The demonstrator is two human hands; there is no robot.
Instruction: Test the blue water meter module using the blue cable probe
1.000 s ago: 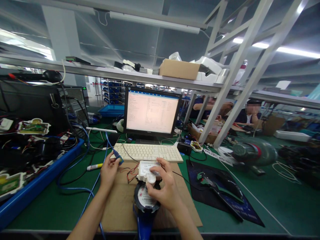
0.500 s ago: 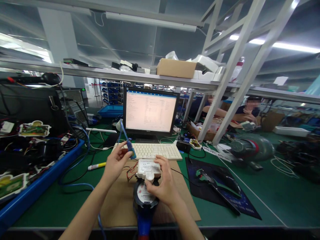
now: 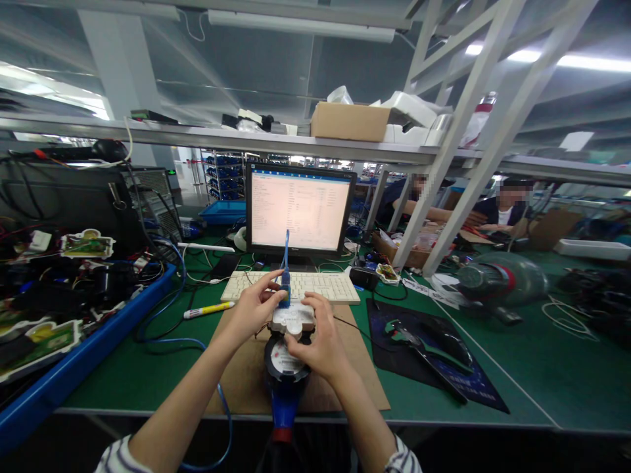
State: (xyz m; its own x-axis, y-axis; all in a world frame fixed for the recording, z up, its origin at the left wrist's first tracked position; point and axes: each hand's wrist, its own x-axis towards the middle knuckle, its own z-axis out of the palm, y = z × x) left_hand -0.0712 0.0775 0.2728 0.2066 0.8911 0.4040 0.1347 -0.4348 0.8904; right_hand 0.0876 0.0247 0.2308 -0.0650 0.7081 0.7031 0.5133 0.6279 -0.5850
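My left hand (image 3: 256,307) pinches a small blue connector board (image 3: 285,289) with a blue cable rising from it. The board is upright at the back edge of a white plastic module (image 3: 294,318); whether they touch is unclear. My right hand (image 3: 320,335) grips the right side of the module, thumb at its front and fingers at its back. Below the module is a round meter with a white dial (image 3: 286,358) in a dark ring, on a blue pipe body (image 3: 284,404). A cardboard sheet (image 3: 355,374) lies under them.
Behind my hands are a white keyboard (image 3: 325,287) and a lit monitor (image 3: 298,210). At the left, a blue bin (image 3: 133,305) holds parts; a yellow marker (image 3: 208,310) lies nearby. On the right are a black mat (image 3: 424,374) with tools and a motor-like machine (image 3: 497,281). Two people sit beyond.
My left hand has moved right with the blue board, from beside the white module to its back edge. My right hand stays on the module. The view has shifted slightly.
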